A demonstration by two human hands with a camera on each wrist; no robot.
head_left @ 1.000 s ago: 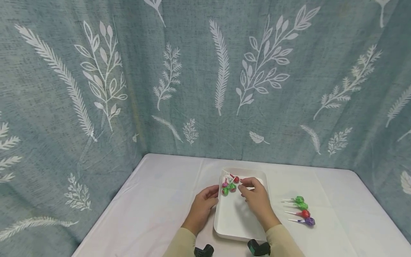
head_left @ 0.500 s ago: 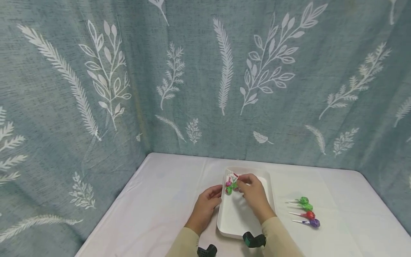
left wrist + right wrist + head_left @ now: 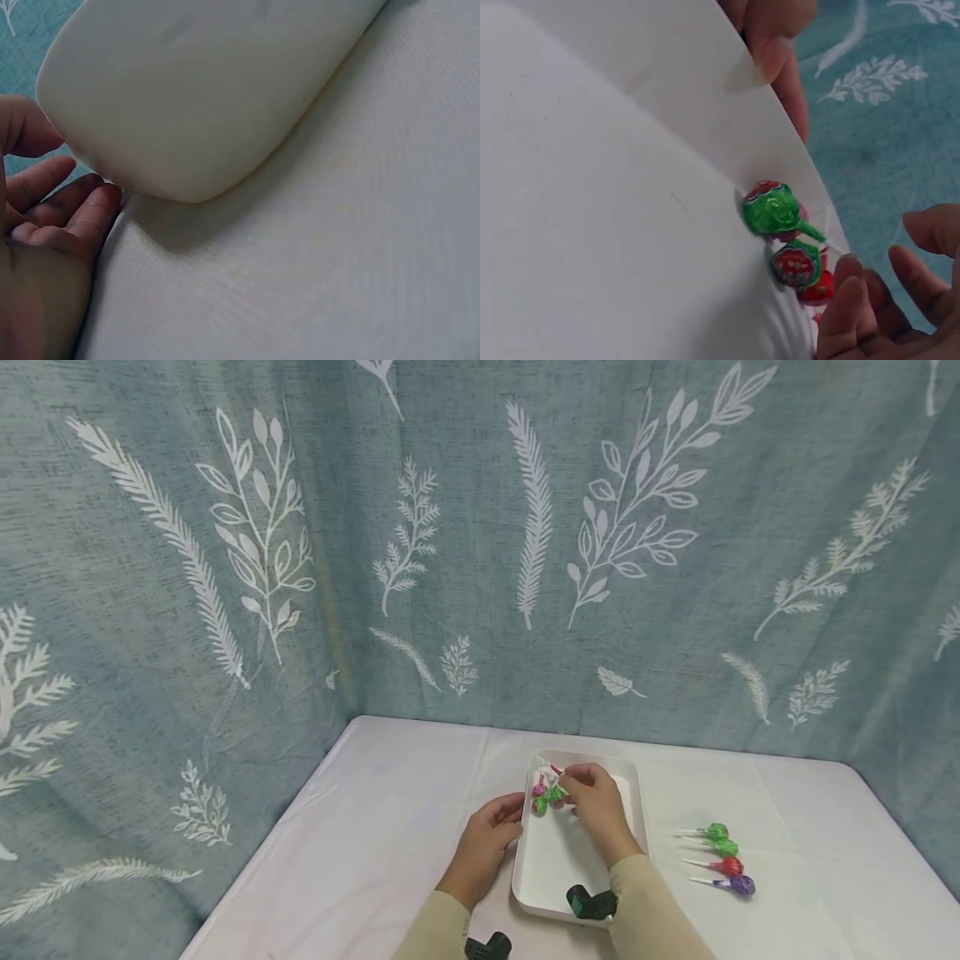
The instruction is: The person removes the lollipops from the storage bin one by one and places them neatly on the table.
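Observation:
A white rectangular tray (image 3: 551, 868) lies on the table. Several wrapped lollipops are bunched near its far left corner, among them a green one (image 3: 772, 208), another with a red-and-green wrapper (image 3: 796, 264) and a red one (image 3: 819, 289). My left hand (image 3: 486, 843) holds the tray's left side, with fingertips at the rim and outer wall. Over the bunch, my right hand (image 3: 598, 806) has thumb and index finger together at the red lollipop. They partly cover it, and its stick shows beside the fingertips. The hand's other fingers are spread apart.
Right of the tray, a column of lollipops lies on the white cloth: two green (image 3: 722, 845), one red (image 3: 729, 866) and one purple (image 3: 742, 885). Their sticks point left. A blue-green leaf-patterned curtain (image 3: 480, 568) hangs behind and beside the table.
My right hand has moved slightly left relative to the tray, onto the bunched lollipops, and its thumb and index finger have come together. The left hand stays at the tray's side. The head view has shifted slightly.

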